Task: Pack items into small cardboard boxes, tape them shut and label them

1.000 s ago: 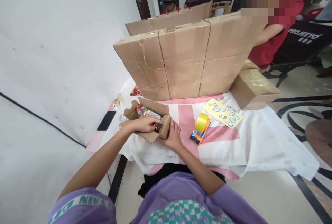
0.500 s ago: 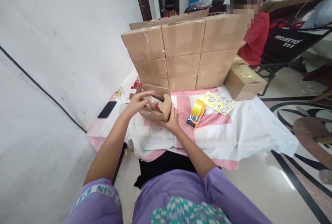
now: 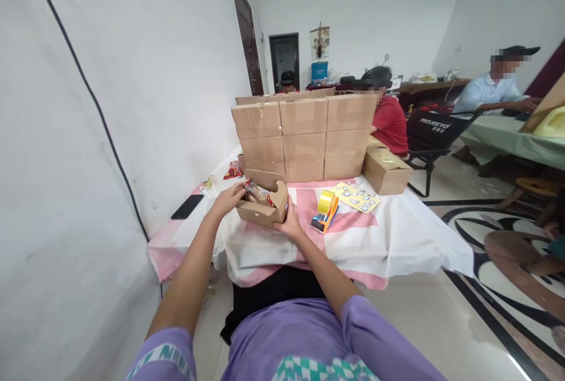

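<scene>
A small open cardboard box (image 3: pixel 259 216) sits on the cloth-covered table in front of me. Inside it lie snack packets in clear and red wrapping (image 3: pixel 258 194). My left hand (image 3: pixel 226 201) is at the box's left end, its fingers curled over the edge by the packets. Around the right end wraps my right hand (image 3: pixel 290 223), with its thumb up the side and its fingers underneath. To the right of the box stands a tape dispenser (image 3: pixel 325 211) with a yellow roll. A yellow sheet of stickers or pictures (image 3: pixel 355 197) lies just behind the dispenser.
Stacked closed cartons (image 3: pixel 304 139) form a wall behind the box. Another carton (image 3: pixel 386 172) stands at the right. On the left lie a black phone (image 3: pixel 187 207) and a red snack packet (image 3: pixel 233 169). People sit beyond, one in a red shirt (image 3: pixel 392 125).
My left hand has moved from over the packets to the box's left end. My right hand keeps its hold. The view has tilted up, showing more of the room.
</scene>
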Demonstrator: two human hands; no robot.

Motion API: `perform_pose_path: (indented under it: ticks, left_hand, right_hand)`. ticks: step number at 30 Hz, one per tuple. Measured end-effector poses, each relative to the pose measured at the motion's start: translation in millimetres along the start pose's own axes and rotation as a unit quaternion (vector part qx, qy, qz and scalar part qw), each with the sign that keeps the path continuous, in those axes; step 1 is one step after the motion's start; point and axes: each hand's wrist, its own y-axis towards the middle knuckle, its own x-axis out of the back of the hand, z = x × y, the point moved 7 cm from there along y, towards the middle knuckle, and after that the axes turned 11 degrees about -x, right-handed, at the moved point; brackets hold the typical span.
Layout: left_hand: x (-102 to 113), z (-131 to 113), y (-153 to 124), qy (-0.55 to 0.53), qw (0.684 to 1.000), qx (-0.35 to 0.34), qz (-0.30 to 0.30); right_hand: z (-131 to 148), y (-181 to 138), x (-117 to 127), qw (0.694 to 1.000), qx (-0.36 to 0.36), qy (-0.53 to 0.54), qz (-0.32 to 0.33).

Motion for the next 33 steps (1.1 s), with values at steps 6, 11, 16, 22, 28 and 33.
perform_pose_path:
  ticks: [6,11,16,22,28,33]
  left_hand:
    - [-18,-16,6,0.091,0.989,-0.037,0.108]
    - [-36,-23,13,0.161,0.974,-0.01,0.161]
    - [-46,-30,15,0.184,0.966,-0.004,0.18]
    - [-58,-61,8,0.182,0.975,-0.01,0.126]
    - [-23,-56,-9,0.069,0.992,-0.098,0.028]
    - [5,-1,-35,-0.105,0.991,-0.078,-0.026]
  right_hand:
    - [-4,2,0,0.999,0.001,0.034,-0.007]
    - [-5,0,-1,0.999,-0.007,0.029,-0.01]
    - [-1,-2,-1,1.0,-0.002,0.016,-0.02]
    - [64,-5,29,0.971,0.219,0.067,-0.072]
    - [73,10,47,0.967,0.25,0.039,-0.032]
    - [69,19,52,0.968,0.243,0.055,0.0]
